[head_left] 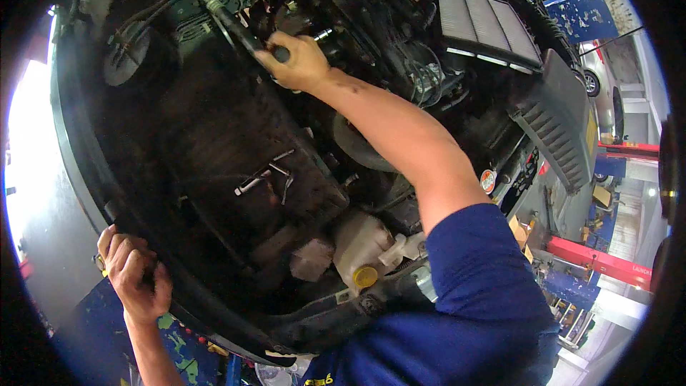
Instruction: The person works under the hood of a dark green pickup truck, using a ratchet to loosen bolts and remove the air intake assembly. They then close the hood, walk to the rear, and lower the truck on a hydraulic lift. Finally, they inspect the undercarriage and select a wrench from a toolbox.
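Observation:
My right hand (304,64) is closed around a dark, round-ended handle (281,53) deep in a car's engine bay. A black hose-like tube (232,21) runs up and left from beside it, and a chrome cylindrical piece (324,33) shows just past the knuckles. How these parts join is hidden. At the lower left, my left hand (136,271) is curled at the car's fender edge (107,218), around something dark that I cannot make out. Between the hands, chrome hand tools (254,183) lie on a dark surface inside the bay.
A pleated air filter (489,25) rests at the upper right beside a black ribbed housing cover (561,118). Nearer me stands a whitish fluid reservoir with a yellow cap (366,276). Red lift arms (600,261) and other cars appear beyond, at the right.

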### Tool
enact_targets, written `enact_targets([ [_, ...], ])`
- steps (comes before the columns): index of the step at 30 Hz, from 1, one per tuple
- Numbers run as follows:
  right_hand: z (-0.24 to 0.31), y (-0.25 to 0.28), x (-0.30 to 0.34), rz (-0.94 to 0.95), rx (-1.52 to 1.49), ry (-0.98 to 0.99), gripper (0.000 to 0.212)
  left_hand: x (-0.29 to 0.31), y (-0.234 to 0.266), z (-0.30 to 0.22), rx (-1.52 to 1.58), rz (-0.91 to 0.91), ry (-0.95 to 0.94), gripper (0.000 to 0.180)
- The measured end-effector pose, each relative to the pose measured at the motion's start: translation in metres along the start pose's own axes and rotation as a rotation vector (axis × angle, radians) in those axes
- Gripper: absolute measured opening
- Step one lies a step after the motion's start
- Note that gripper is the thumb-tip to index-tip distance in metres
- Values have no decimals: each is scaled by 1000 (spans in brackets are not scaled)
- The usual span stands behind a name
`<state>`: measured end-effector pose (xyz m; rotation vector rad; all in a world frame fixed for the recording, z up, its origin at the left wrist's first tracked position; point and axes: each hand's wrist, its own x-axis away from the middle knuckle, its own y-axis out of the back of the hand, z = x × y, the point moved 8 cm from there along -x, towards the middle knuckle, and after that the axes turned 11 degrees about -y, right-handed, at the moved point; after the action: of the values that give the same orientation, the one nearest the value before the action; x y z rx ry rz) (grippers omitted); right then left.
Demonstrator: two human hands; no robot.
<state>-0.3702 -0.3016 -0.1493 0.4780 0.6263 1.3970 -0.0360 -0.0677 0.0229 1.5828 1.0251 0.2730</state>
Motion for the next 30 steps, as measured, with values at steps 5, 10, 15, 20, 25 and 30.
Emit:
enact_targets([
  [5,12,4,-19,-84,-16,55,32,0,0,-2,4,-5,-32,14],
  [10,21,7,-17,-109,-53,-30,32,-2,1,-2,25,-26,-29,15],
  [15,30,6,-6,-529,-467,-78,34,-3,2,-5,22,-34,-22,15],
  [20,22,-11,-27,-462,-599,-187,41,-2,2,-5,29,-16,-26,13],
  [25,28,-3,-33,-511,-615,-200,60,-2,2,-4,39,-31,-38,14],
  [30,36,-7,-45,-294,-345,-318,48,2,-1,-1,-9,-8,5,11],
])
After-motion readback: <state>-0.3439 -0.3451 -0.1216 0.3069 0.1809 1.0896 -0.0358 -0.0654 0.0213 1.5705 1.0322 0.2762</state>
